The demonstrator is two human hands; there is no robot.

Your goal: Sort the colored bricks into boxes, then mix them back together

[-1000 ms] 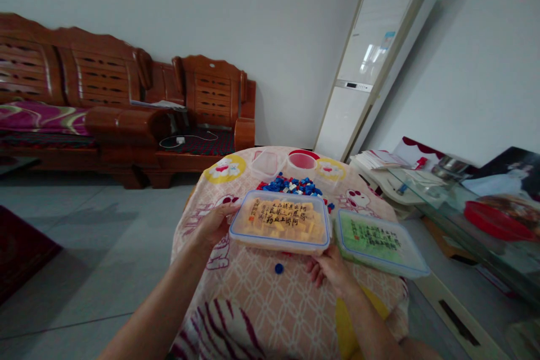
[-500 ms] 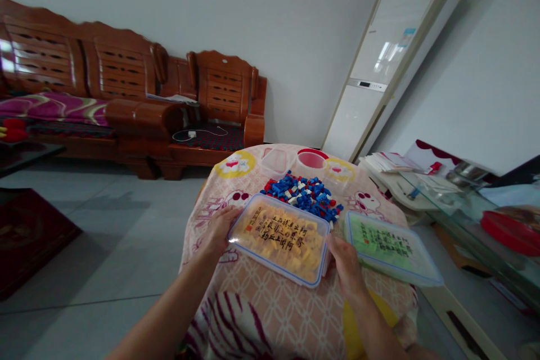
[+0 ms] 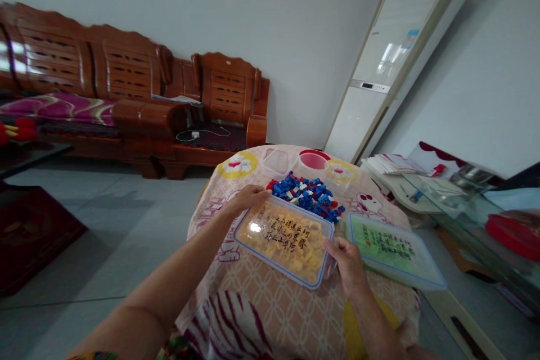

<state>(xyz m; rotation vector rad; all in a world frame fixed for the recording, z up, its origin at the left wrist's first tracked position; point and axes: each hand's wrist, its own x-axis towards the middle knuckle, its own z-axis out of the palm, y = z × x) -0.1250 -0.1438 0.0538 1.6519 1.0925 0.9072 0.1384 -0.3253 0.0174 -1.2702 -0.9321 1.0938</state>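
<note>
A clear plastic food container (image 3: 278,242) with yellow bricks inside lies before me, its blue-rimmed lid bearing black writing. My left hand (image 3: 248,199) is closed over the lid's far left corner, fingertips on the edge. My right hand (image 3: 345,259) grips the container's right side, thumb on top of the lid and fingers down the wall. Just beyond is a loose pile of blue, red and white toy bricks (image 3: 310,196). To the right sits a similar lidded container (image 3: 383,244) holding green pieces.
Farther back on the round table's patterned cloth (image 3: 270,298) are a clear square tub (image 3: 276,161) and a round red-rimmed tub (image 3: 314,160). A glass-topped table (image 3: 455,208) stands close on the right. Wooden seating (image 3: 223,101) lines the wall.
My left hand has moved from the container's left side up to its far left corner. The right hand keeps its hold, its thumb now farther onto the lid.
</note>
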